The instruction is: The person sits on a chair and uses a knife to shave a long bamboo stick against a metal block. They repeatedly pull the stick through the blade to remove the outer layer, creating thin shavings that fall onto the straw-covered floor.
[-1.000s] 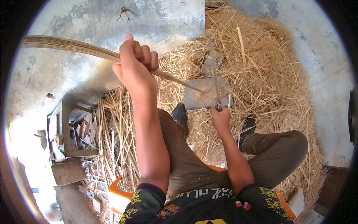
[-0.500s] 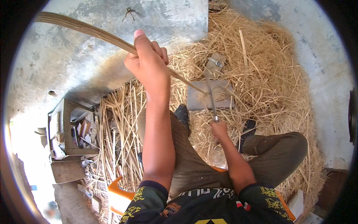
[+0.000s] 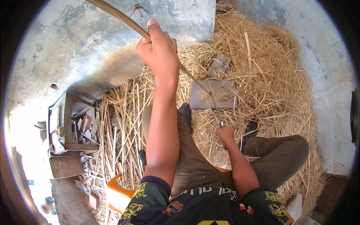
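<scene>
My raised left hand [image 3: 161, 50] is closed round a long, thin bamboo strip [image 3: 122, 17], its thumb pointing up. The strip slants down from the upper left, and its lower end meets a long-bladed knife [image 3: 215, 104] over a flat grey-brown block [image 3: 198, 98]. Lower down, my right hand [image 3: 225, 135] grips the knife's handle just below a shiny metal collar. The blade points away from me over the block. Shavings lie on part of the block. Behind it rests a small brown block with a metal clamp or buckle [image 3: 220, 63].
Pale shavings [image 3: 270, 56] are heaped around the block and along the right wall. Uncut-looking strips [image 3: 120, 131] lie on the left, beside a wooden frame box [image 3: 71, 123] holding scraps. Grey walls rise ahead and right. An orange-and-white seat [image 3: 120, 195] shows beneath me.
The strip has been drawn upward and its angle is steeper. My left hand sits slightly higher and farther right in view. The blade tip now lies lower, nearer the strip's end.
</scene>
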`<action>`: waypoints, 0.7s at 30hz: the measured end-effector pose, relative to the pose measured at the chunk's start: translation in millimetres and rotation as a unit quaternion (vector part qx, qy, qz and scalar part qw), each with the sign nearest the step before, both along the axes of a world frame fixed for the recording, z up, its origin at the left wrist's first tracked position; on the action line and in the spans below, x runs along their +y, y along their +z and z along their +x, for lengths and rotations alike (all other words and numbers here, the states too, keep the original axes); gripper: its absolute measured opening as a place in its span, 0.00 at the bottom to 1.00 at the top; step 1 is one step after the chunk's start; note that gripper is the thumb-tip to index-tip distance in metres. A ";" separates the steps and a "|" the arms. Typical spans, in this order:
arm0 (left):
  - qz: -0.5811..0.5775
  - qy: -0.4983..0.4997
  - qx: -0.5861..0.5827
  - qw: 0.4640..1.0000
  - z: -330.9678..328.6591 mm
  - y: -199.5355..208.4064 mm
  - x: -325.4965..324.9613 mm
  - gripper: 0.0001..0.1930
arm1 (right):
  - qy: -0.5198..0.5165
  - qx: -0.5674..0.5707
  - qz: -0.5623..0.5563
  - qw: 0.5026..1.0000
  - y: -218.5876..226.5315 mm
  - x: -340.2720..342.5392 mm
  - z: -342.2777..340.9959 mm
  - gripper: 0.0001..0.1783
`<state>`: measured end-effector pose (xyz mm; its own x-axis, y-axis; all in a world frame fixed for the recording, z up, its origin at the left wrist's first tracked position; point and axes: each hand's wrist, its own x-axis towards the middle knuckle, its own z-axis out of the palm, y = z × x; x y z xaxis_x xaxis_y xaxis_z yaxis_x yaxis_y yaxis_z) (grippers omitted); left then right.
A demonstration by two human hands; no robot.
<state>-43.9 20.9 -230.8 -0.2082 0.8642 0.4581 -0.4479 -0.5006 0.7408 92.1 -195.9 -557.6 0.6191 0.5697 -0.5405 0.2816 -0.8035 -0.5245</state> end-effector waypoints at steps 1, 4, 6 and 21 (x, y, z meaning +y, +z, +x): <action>-0.004 0.003 -0.001 1.000 -1.0 -0.5 0.9 0.23 | -0.016 0.046 0.023 0.999 9.4 2.0 2.2 0.21; -0.008 0.015 -0.011 1.000 -4.6 -2.0 7.1 0.24 | -0.033 0.034 0.151 0.987 77.9 18.9 -4.1 0.18; -0.002 0.022 -0.022 1.000 -3.3 -0.8 5.9 0.24 | -0.022 0.003 0.286 0.958 132.9 28.5 -13.7 0.17; -0.022 0.057 -0.009 0.998 -8.1 -5.3 3.2 0.25 | -0.114 0.281 0.135 0.943 59.5 -5.7 -9.0 0.12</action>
